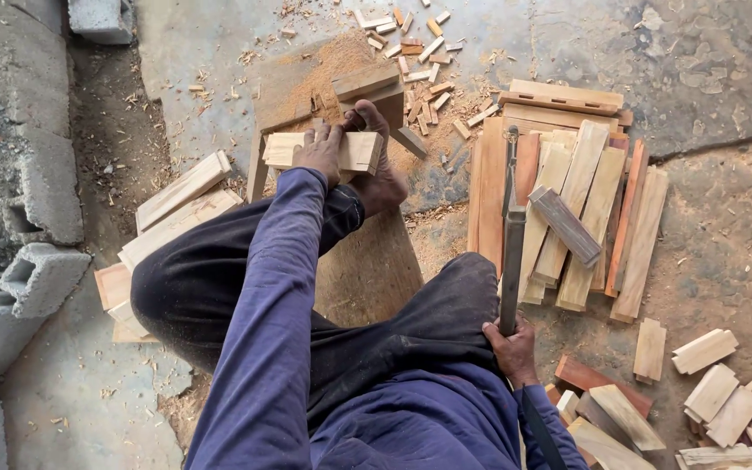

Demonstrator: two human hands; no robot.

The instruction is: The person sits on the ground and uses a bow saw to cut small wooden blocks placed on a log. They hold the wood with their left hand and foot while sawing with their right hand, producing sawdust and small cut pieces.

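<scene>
Here, the left hand [319, 150] lies flat, fingers pressed down, on a pale rectangular wooden block [360, 151] that rests on a sawdust-covered brown wooden board [306, 83]; a bare foot [379, 165] also touches the block. The right hand [510, 348] is closed around a long dark metal tool [511, 244], which points toward a pile of cut reddish and pale wooden slats [585, 209]. Grey concrete blocks [19, 296] stand at the left.

The person wears a long-sleeved blue-violet shirt, its sleeves reaching the wrists of the left hand [319, 150] and right hand [512, 350], dusty dark trousers, and no shoes.
</scene>
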